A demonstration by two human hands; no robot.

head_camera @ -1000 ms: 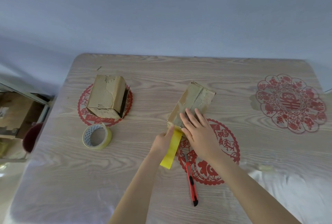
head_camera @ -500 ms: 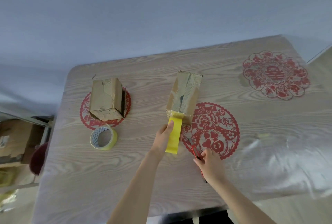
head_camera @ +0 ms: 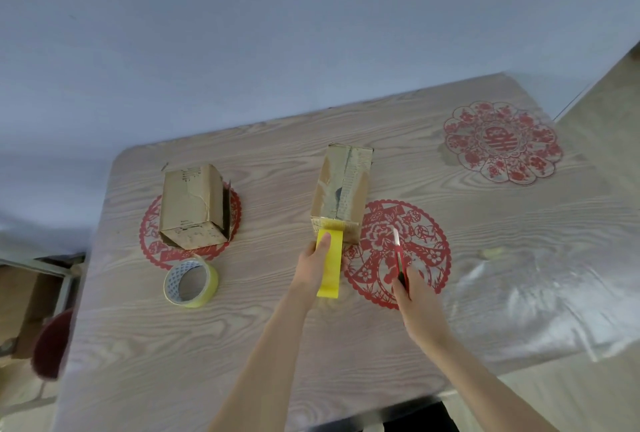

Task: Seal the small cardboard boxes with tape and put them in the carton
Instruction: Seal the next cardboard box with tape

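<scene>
Worn small cardboard box (head_camera: 341, 189) is lying mid-tabletop (head_camera: 277, 327), its length running near to far, with a yellow tape strip (head_camera: 329, 275) hanging off its near end. My left hand (head_camera: 311, 269) is pinching that strip, thumb on top and fingers clamped underneath. My right hand (head_camera: 417, 296) is gripping a red utility knife (head_camera: 398, 251), fingers curled tight round the handle, blade pointing far. Half a second ago I was picking the knife up off the tabletop; now I am holding it raised, just right of the strip. Second box (head_camera: 192, 204) and tape roll (head_camera: 190, 281) are sitting left.
</scene>
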